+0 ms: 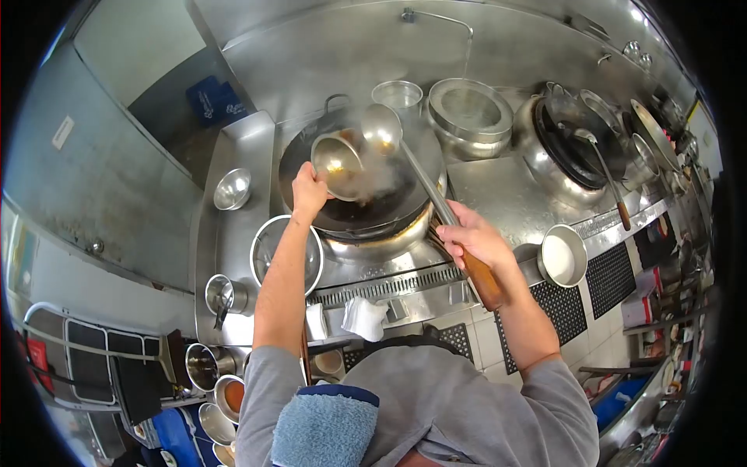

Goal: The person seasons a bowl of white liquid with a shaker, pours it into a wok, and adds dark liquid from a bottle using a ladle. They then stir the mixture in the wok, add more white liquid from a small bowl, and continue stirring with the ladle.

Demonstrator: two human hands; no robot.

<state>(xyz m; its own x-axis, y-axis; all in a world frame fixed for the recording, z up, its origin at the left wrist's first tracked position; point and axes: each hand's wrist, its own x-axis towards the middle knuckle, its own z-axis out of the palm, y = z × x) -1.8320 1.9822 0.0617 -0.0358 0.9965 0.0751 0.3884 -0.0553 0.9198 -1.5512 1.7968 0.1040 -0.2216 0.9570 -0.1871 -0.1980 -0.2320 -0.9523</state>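
Observation:
My left hand (310, 189) grips the rim of a metal bowl (336, 159), which is tilted over a large dark wok (397, 212). Some brownish liquid shows inside the bowl. In my right hand (476, 235) is the wooden handle of a long ladle (436, 194), its fingers wrapped round it. The ladle's round head is above the far part of the wok, to the right of the bowl. Steam rises between them and blurs the wok's contents. The wok rests on a metal burner ring (373, 251).
Left of the wok are a small metal bowl (233, 190) and a round strainer (257, 247). A second wok (603, 163) with its own ladle (611, 175) stands right. A pot of white contents (562, 257) sits at the front right edge. A folded white cloth (364, 317) lies at the front edge.

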